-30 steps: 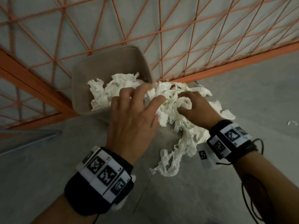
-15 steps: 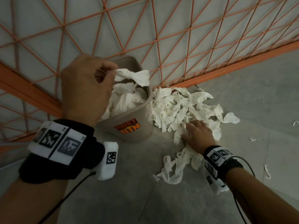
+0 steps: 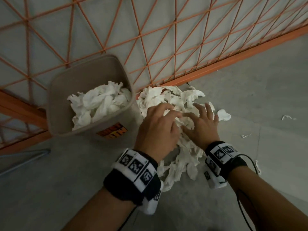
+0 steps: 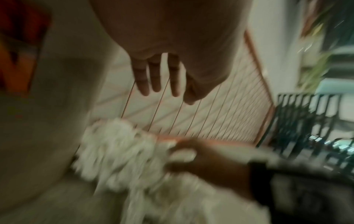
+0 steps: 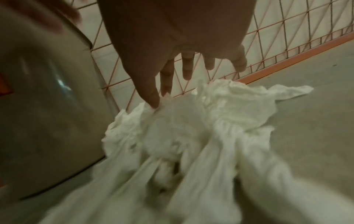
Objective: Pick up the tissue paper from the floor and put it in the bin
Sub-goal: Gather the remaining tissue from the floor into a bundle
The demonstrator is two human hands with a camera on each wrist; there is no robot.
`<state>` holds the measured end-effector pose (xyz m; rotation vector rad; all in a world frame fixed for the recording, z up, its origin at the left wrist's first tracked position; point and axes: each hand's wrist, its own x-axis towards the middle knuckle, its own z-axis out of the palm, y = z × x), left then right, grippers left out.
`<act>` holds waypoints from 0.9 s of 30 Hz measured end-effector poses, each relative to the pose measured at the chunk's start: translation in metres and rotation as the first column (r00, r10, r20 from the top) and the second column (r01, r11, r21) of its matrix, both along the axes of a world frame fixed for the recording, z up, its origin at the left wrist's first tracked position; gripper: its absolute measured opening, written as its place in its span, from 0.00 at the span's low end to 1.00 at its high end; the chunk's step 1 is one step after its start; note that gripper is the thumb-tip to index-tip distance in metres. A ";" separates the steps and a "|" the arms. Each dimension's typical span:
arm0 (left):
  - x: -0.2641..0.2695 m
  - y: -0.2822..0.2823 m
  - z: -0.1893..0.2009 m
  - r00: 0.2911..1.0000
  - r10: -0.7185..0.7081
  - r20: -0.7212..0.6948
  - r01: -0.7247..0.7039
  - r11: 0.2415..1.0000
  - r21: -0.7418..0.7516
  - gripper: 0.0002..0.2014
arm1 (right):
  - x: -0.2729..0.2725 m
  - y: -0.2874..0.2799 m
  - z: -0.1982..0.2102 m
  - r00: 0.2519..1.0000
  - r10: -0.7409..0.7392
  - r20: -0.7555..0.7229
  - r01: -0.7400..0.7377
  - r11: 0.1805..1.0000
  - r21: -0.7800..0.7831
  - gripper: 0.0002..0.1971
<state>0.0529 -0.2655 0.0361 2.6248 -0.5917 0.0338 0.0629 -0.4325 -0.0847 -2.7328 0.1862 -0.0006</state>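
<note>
A pile of crumpled white tissue paper lies on the grey floor, right of a beige bin that holds more tissue. My left hand hovers over the pile's left side with its fingers spread and straight, as the blurred left wrist view shows. My right hand lies spread on the pile, its thumb tip touching the tissue paper in the right wrist view. Neither hand holds anything. The bin wall stands just left of the pile.
An orange metal grid fence with an orange base rail runs behind the bin and the pile. Small tissue scraps lie on the floor to the right. A grey bent metal rod lies at the left.
My left hand let a piece of tissue go over the bin and came back down over the floor pile. My right hand shifted up the pile and spread its fingers.
</note>
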 end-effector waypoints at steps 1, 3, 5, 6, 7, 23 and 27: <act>0.009 -0.003 -0.019 0.994 0.049 -0.102 -0.041 0.996 0.083 0.20 | 0.006 -0.007 0.000 0.998 -0.027 -0.055 0.027 1.000 0.006 0.27; 0.027 -0.007 -0.052 0.953 0.146 -0.267 -0.075 0.963 0.259 0.29 | 0.017 -0.022 -0.002 0.985 -0.057 -0.162 0.063 0.998 0.030 0.36; 0.044 -0.008 -0.077 0.911 0.208 -0.356 -0.073 0.932 0.356 0.35 | 0.028 -0.035 -0.007 0.973 -0.022 -0.231 0.044 0.995 0.090 0.44; 0.050 -0.009 -0.087 0.898 0.220 -0.380 -0.063 0.921 0.384 0.36 | 0.033 -0.039 -0.010 0.968 0.016 -0.249 0.017 0.991 0.129 0.46; 0.053 -0.009 -0.096 0.895 0.219 -0.390 -0.046 0.912 0.407 0.35 | 0.037 -0.041 -0.012 0.963 0.059 -0.263 -0.017 0.987 0.159 0.48; 0.049 -0.004 -0.077 0.980 0.147 -0.134 -0.163 0.980 -0.111 0.13 | 0.037 -0.021 -0.005 0.999 -0.047 -0.012 0.048 0.934 0.355 0.06; 0.068 -0.011 -0.086 0.905 0.252 -0.344 -0.225 0.967 0.115 0.32 | 0.056 -0.019 -0.009 0.991 0.042 -0.126 -0.005 0.960 0.279 0.31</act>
